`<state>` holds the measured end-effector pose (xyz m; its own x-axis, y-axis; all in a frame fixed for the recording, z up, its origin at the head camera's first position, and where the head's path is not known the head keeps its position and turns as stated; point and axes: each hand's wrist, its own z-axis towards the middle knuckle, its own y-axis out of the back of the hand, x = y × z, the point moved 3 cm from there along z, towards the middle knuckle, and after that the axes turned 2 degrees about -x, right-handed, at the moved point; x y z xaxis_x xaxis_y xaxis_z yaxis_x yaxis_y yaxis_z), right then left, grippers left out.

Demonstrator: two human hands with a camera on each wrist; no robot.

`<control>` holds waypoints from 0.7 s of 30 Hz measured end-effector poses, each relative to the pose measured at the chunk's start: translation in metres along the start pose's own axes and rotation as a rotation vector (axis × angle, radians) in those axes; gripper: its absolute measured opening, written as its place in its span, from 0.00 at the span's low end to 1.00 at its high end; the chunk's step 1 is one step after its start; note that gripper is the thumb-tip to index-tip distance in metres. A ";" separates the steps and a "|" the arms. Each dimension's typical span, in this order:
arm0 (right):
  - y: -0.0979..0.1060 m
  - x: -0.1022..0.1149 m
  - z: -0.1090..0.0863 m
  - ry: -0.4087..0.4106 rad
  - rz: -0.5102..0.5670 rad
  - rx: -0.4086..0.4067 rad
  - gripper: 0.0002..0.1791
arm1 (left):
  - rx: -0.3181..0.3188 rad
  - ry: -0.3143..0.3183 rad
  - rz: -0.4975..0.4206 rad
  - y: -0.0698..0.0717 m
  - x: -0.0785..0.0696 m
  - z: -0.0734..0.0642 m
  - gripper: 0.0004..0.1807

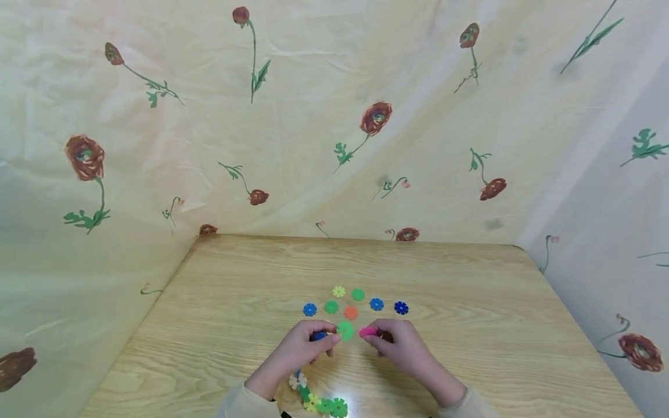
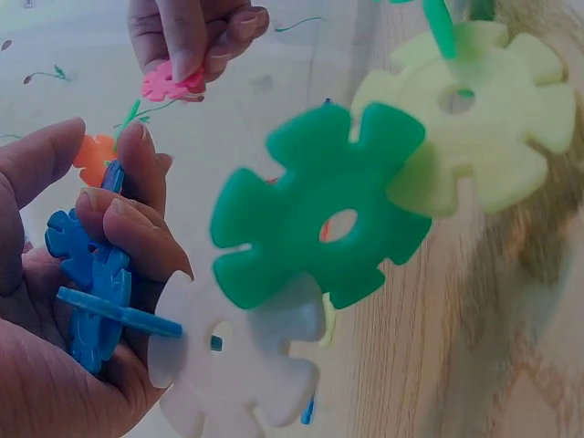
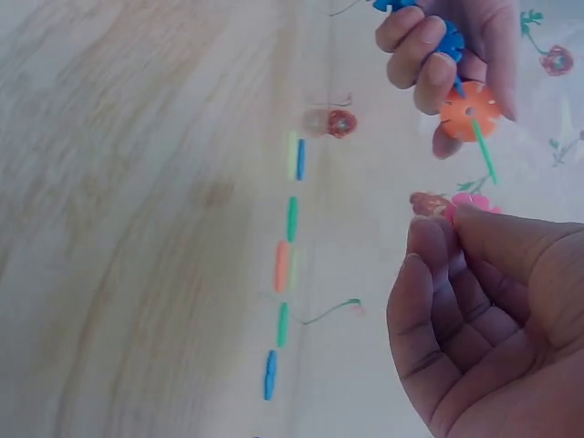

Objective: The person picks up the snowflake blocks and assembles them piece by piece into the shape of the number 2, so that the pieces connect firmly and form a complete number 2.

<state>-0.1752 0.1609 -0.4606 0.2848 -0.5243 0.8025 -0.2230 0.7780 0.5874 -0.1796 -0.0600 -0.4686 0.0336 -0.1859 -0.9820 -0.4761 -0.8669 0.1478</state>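
My left hand (image 1: 304, 343) grips a chain of interlocking flower-shaped plastic discs by its blue discs (image 2: 96, 274). An orange disc (image 3: 464, 117) sticks out past the left fingertips, with a green disc (image 1: 346, 331) slotted at its far end. Below that hand the chain trails toward the table's front edge, through a white disc (image 2: 233, 370), a green disc (image 2: 283, 201) and a pale yellow disc (image 2: 502, 119). Between thumb and fingertips, my right hand (image 1: 401, 343) pinches a pink disc (image 1: 368, 331), a short gap to the right of the green one.
Several loose discs lie on the wooden table (image 1: 470, 290) beyond the hands, among them a yellow disc (image 1: 339, 291), an orange disc (image 1: 351, 313) and a dark blue disc (image 1: 401, 307). Flower-printed cloth (image 1: 313, 128) hangs behind the table and at both sides.
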 end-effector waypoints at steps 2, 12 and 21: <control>0.002 0.001 -0.002 0.009 0.012 0.002 0.07 | 0.006 -0.009 0.005 -0.001 0.000 0.000 0.20; 0.006 0.011 -0.013 0.158 -0.186 -0.093 0.05 | 0.043 -0.045 0.047 -0.008 0.000 0.003 0.17; 0.001 0.019 -0.019 0.374 -0.551 -0.279 0.06 | 0.073 -0.047 0.072 -0.011 -0.002 0.003 0.13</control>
<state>-0.1522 0.1589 -0.4468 0.5984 -0.7512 0.2785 0.2768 0.5201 0.8080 -0.1765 -0.0485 -0.4688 -0.0439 -0.2231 -0.9738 -0.5385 -0.8157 0.2111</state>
